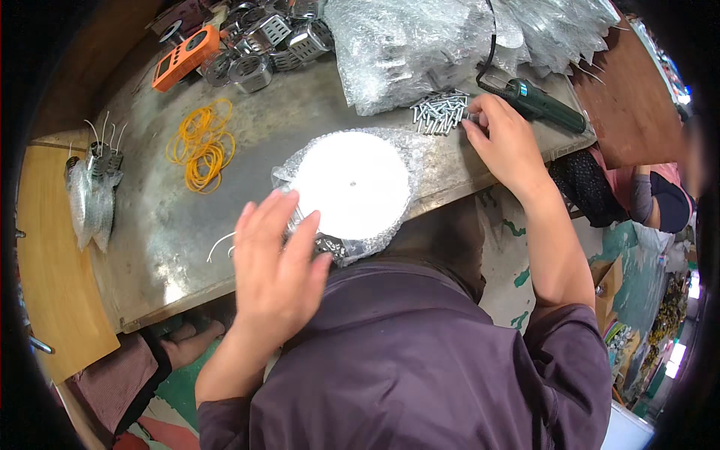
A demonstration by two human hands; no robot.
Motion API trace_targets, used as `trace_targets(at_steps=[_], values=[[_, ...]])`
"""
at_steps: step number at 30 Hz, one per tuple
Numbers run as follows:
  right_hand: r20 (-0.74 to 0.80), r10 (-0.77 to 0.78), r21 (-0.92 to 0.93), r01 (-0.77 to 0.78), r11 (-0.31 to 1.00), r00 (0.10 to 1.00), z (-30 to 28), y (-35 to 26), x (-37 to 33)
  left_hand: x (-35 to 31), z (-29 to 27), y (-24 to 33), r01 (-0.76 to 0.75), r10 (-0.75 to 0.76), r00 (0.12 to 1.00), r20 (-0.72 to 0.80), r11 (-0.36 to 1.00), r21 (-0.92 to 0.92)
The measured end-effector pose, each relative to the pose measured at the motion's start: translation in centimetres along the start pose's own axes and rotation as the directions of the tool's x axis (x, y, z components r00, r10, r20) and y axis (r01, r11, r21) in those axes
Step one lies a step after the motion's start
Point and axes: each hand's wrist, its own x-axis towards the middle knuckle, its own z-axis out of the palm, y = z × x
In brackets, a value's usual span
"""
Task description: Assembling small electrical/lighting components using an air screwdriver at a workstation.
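Note:
A round white disc (360, 184) lies on clear bubble wrap (289, 171) at the table's front edge, close to my body. My left hand (277, 259) is beside the disc's left rim with its fingers spread; whether the fingertips touch the wrap is hard to tell. At the right, my right hand (506, 139) is at the edge of a pile of silver screws (437, 112). Its thumb and index finger come together at the pile, and what is between their tips is too small to make out. Just beyond that hand lies a dark green electric screwdriver (544, 103) with a black cord.
Yellow rubber bands (206, 142) lie on the metal table (150, 225). Behind them are an orange device (186, 58) and several slotted metal cups (274, 34). Bubble-wrapped packs (420, 45) fill the back; a wrapped piece with wires (94, 187) stands left. Other people sit at both sides.

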Motion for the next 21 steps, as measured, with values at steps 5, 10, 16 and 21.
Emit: trace_targets(at_steps=[5,10,16,21], values=[[-0.006,-0.06,-0.166,0.058,0.984,0.998,0.5,0.3,-0.2,2.0,2.5,2.0,-0.125,0.117,0.985,0.126,0.991,0.054],[0.091,0.163,-0.083,-0.156,0.984,0.982,-0.9,0.0,0.4,4.3,4.6,2.4,-0.189,0.2,0.977,0.081,0.974,-0.125],[0.149,-0.28,0.89,-0.005,0.455,0.948,0.5,-9.7,-0.9,2.2,5.7,1.5,-0.349,0.329,0.937,-0.118,0.906,-0.239],[0.379,-0.414,0.891,-0.206,0.405,0.827,5.7,-14.1,0.0,-1.3,2.6,-1.6,-0.288,0.262,0.957,-0.126,0.915,-0.282]])
